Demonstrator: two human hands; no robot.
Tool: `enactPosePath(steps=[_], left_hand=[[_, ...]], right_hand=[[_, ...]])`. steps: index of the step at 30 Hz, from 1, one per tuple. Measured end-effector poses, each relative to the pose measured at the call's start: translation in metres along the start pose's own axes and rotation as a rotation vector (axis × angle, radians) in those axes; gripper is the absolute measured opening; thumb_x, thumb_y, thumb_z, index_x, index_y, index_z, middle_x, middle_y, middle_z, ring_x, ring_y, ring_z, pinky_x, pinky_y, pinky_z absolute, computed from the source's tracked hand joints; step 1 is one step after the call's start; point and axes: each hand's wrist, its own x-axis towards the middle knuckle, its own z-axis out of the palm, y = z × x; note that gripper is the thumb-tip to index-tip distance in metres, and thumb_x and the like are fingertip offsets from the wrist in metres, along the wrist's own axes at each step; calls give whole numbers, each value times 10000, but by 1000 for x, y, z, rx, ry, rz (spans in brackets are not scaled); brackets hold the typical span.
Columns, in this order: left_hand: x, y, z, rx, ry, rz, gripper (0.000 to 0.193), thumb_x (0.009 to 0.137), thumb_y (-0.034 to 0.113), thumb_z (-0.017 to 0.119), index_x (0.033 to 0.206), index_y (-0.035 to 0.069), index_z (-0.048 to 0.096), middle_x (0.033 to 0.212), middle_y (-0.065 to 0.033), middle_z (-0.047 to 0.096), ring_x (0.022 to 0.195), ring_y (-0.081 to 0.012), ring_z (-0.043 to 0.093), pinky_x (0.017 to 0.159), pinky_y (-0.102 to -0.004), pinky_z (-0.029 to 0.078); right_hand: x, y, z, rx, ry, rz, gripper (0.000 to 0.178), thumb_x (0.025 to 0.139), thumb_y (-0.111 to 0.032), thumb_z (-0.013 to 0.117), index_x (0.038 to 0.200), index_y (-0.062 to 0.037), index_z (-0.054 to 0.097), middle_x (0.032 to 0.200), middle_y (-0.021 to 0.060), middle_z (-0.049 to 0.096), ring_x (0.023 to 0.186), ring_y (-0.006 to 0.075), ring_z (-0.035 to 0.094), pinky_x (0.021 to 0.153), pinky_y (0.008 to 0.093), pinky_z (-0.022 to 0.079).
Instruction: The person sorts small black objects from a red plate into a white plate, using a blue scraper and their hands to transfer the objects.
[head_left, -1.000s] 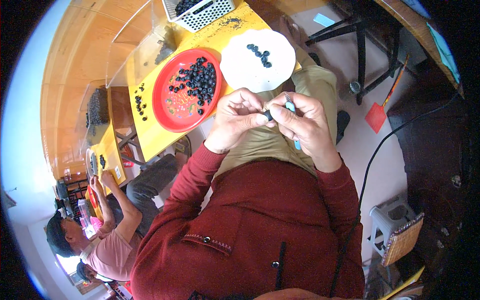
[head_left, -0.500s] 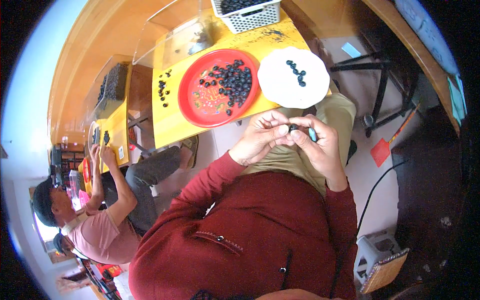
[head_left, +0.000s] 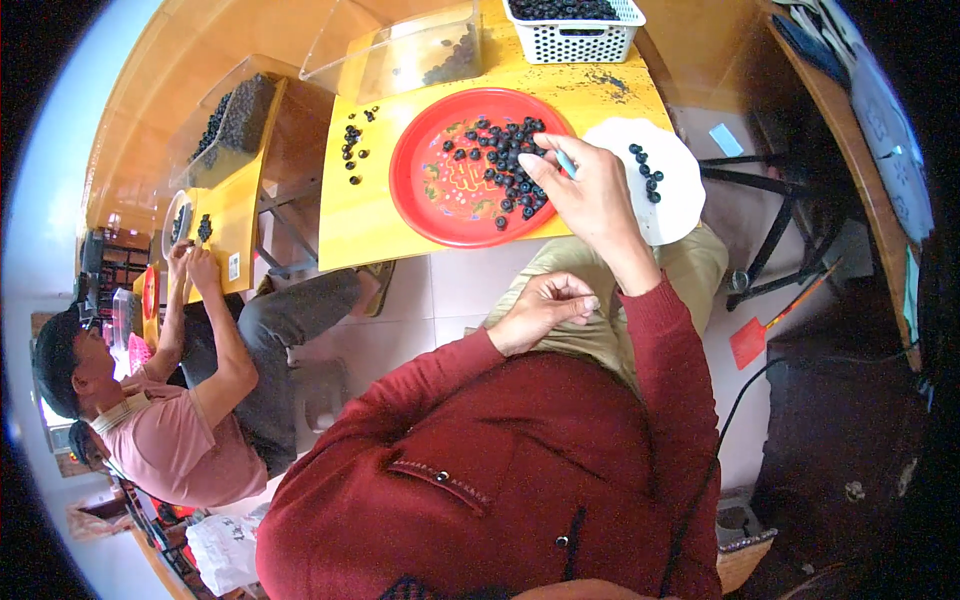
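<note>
My right hand (head_left: 592,195) reaches over the right side of a red round tray (head_left: 410,205). Tucked in its fingers is a slim light-blue tool (head_left: 566,163), mostly hidden. Thumb and fingertips are at a heap of small black balls, like beads or berries (head_left: 512,165), in the tray. Whether they pinch one is unclear. My left hand (head_left: 545,313) hovers over my lap with fingers curled in; anything inside is hidden. Beside my right hand, a white scalloped plate (head_left: 682,185) bears a short line of black balls (head_left: 650,177).
A white perforated basket (head_left: 578,47) of dark balls and a clear bin (head_left: 420,60) stand at the back of the yellow table (head_left: 350,230). Loose balls (head_left: 352,145) lie left of the tray. Another person (head_left: 180,420) works at the left. A red fly swatter (head_left: 748,342) is at right.
My hands have parted. The right one has moved up to the tray with the blue tool; the left has lowered toward my lap. The black ball between my fingers no longer shows.
</note>
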Motion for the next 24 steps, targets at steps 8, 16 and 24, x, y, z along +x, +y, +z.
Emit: enactPosePath(steps=[8, 16, 24], left_hand=[[12, -12, -15, -7, -56, 20, 143, 913, 129, 664, 989, 16, 620, 859, -32, 655, 799, -97, 627, 764, -253, 536], [21, -13, -25, -58, -95, -8, 126, 918, 97, 648, 1003, 7, 622, 933, -44, 661, 818, -113, 642, 773, -266, 545], [23, -13, -29, -49, -92, 0, 122, 930, 94, 628, 998, -7, 622, 939, -58, 662, 822, -124, 644, 777, -273, 544]], right_hand=[[-30, 33, -47, -315, 104, 126, 320, 843, -261, 678, 990, 23, 681, 958, 204, 679, 865, 339, 673, 768, 396, 510], [-35, 52, -105, -615, 64, 230, 347, 837, -308, 660, 996, 0, 683, 976, 202, 672, 887, 365, 652, 789, 410, 500], [-15, 50, -106, -935, -279, 357, 406, 804, -396, 650, 1043, -68, 668, 982, 190, 668, 921, 378, 644, 791, 492, 506]])
